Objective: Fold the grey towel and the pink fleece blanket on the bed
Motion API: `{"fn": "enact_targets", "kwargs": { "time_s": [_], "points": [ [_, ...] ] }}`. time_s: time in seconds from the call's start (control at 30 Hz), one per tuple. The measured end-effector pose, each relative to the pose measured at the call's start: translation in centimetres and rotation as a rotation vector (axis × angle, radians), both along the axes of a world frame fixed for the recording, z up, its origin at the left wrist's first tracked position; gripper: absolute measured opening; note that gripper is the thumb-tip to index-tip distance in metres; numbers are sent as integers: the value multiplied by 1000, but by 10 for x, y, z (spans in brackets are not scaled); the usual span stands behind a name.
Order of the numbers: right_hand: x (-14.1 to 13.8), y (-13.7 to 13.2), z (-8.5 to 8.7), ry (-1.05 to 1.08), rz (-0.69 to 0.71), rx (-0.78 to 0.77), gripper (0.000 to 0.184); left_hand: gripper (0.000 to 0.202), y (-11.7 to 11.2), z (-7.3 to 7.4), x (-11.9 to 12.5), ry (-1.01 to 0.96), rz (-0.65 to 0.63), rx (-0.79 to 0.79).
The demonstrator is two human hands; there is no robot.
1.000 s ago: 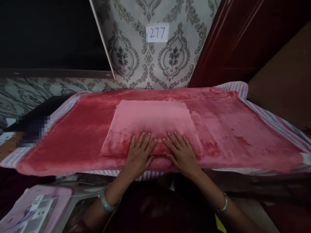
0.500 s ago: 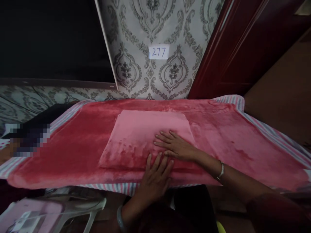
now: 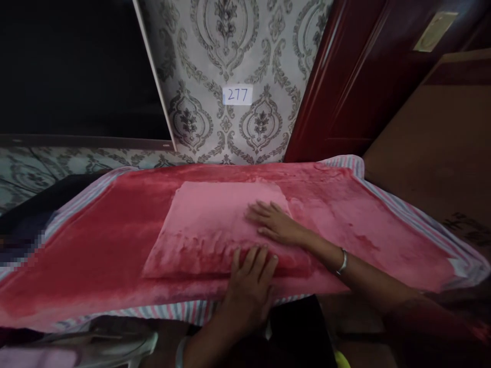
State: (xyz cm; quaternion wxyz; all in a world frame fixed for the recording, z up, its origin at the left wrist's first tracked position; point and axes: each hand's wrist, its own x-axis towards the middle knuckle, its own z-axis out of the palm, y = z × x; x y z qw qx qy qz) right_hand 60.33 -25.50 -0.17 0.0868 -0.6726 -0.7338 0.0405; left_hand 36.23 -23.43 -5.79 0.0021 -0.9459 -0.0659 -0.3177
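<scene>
A folded pink-and-red plush cloth [image 3: 215,220] lies on a larger pink-red plush blanket [image 3: 111,230] with a striped border, spread over a table. My left hand [image 3: 251,281] rests on the near edge of the folded cloth, fingers apart and pointing away from me. Farther up and to the right, my right hand [image 3: 274,225] lies flat on the folded cloth's right part, fingers spread and slightly blurred. Neither hand grips anything. Whether the folded cloth is a separate piece I cannot tell.
A dark television screen [image 3: 76,71] stands at the back left. The patterned wall carries a paper label [image 3: 237,95] reading 277. A dark red door [image 3: 356,76] and a brown cardboard box [image 3: 433,133] are at the right. A pale plastic chair [image 3: 115,347] stands at lower left.
The view has shifted a little to the right and up. Both hands stay on the folded cloth, the right one moving slightly over its surface. The pixelated area at left now shows less.
</scene>
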Motion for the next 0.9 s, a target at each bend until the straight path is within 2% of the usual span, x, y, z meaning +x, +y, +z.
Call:
{"fn": "enact_targets", "kwargs": {
  "time_s": [0.07,0.17,0.33,0.57,0.67,0.77,0.83,0.9],
  "points": [
    [-8,-10,-6,-19,40,-13,55,56,-6,-1,16,2,-26,40],
    [-1,-7,-13,-59,24,11,55,63,-14,-15,35,19,11,115],
    [38,27,-17,-64,-79,48,57,64,-17,-35,37,57,43,209],
    [91,79,-22,103,-299,-66,59,68,-13,-37,37,33,30,198],
    [98,85,-15,120,-393,-85,60,66,-16,-32,34,63,12,165],
    [83,79,0,86,-450,-37,61,65,-20,-19,22,97,-42,27],
    [58,66,7,35,-392,39,60,62,-16,-2,10,83,-101,-110],
    [21,50,8,-7,-195,91,57,57,-2,22,-2,53,-149,-244]
  ]
}}
